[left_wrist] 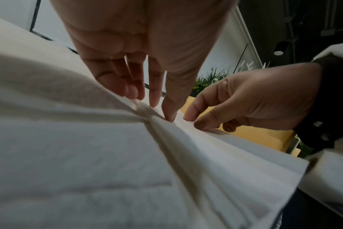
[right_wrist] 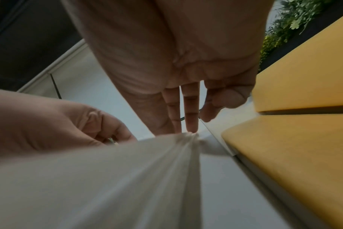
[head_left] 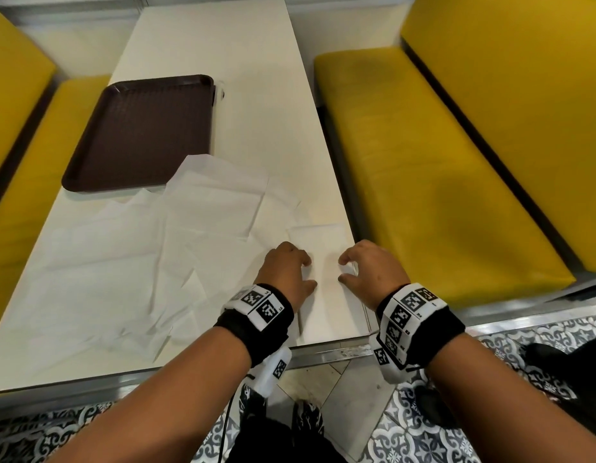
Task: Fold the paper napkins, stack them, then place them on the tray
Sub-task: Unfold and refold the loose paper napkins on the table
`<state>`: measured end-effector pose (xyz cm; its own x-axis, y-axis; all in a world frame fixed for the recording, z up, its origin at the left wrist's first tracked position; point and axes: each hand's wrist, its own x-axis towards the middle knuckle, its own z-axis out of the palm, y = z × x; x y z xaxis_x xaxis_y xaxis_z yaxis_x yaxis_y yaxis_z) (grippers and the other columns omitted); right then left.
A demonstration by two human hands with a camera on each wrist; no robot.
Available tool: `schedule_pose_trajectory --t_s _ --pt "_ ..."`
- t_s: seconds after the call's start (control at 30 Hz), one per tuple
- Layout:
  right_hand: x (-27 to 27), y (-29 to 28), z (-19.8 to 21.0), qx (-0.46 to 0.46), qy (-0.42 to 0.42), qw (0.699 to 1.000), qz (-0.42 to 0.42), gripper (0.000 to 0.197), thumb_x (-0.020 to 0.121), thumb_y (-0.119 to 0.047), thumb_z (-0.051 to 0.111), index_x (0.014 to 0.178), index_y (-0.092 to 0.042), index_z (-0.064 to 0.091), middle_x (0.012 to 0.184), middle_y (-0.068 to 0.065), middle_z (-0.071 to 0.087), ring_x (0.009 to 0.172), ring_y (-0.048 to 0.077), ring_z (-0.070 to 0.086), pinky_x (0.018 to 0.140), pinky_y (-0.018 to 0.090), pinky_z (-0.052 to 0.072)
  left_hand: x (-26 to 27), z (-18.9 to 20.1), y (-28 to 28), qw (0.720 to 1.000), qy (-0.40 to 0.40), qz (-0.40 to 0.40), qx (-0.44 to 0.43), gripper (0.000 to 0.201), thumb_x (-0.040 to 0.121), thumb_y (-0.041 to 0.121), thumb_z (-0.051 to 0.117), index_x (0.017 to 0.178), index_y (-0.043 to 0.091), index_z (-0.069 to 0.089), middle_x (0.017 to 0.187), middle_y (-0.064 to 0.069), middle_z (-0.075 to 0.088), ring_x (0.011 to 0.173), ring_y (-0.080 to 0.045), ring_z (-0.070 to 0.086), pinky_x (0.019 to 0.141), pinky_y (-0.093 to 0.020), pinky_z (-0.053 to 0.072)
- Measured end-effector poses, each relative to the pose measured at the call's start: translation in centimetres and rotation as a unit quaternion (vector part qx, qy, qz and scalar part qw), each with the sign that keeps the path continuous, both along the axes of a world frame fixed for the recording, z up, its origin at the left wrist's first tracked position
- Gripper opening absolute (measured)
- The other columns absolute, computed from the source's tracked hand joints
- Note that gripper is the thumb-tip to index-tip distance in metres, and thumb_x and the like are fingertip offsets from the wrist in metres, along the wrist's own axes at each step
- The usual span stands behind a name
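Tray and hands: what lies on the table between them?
In the head view, unfolded napkins lie spread and overlapping between the tray and the left hand and right hand; one napkin's far corner overlaps the tray's near edge.

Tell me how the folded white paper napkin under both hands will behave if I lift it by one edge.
The folded white paper napkin will probably droop; its thin layers look soft. It is likely very light, and the layers may fan apart unless pinched together.

Folded napkin [head_left: 326, 289] partly hidden under hands; benches [head_left: 457, 182] cut off by edges; wrist views blurred.
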<state>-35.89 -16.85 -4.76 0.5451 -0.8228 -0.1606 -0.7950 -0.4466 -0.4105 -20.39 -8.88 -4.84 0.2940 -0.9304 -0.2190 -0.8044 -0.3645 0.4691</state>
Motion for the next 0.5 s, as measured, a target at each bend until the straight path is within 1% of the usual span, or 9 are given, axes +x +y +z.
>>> schedule_pose_trajectory --t_s 0.17,0.3,0.4,0.5 --pt "0.3 -0.4 0.5 0.001 0.025 1.0 0.009 0.03 0.085 -0.033 0.07 0.112 -0.024 0.065 0.121 -0.002 0.058 0.112 0.018 0.053 0.096 0.032 0.046 0.5 0.0 -0.2 1.0 0.013 0.001 0.002 0.042 0.083 0.033 0.07 0.121 0.017 0.058 0.13 -0.002 0.047 0.122 -0.021 0.044 0.101 -0.029 0.037" --pt "1.0 -0.8 1.9 0.009 0.024 1.0 0.002 0.031 0.085 -0.04 0.069 0.11 -0.024 0.065 0.116 0.0 0.058 0.108 0.018 0.055 0.093 0.033 0.047 1.6 0.7 -0.1 0.998 0.046 0.028 -0.023 0.035 0.084 0.037 0.067 0.113 0.019 0.061 0.12 -0.001 0.051 0.112 -0.02 0.052 0.094 -0.033 0.044" --pt "2.7 -1.3 3.6 0.013 -0.008 1.0 0.011 0.029 0.086 -0.041 0.067 0.108 -0.023 0.065 0.111 -0.002 0.058 0.104 0.016 0.056 0.089 0.03 0.047 3.3 1.9 -0.1 0.997 0.048 0.047 -0.043 0.03 0.085 0.04 0.064 0.108 0.02 0.062 0.118 -0.001 0.052 0.106 -0.02 0.056 0.091 -0.035 0.047" --pt "5.2 -1.7 5.2 0.053 -0.068 0.996 0.011 0.023 0.085 -0.039 0.068 0.101 -0.023 0.066 0.104 -0.003 0.062 0.098 0.014 0.059 0.079 0.027 0.045 5.7 3.4 -0.4 0.993 0.051 0.079 -0.066 0.027 0.086 0.04 0.063 0.105 0.02 0.063 0.117 -0.002 0.053 0.103 -0.02 0.058 0.09 -0.032 0.046"
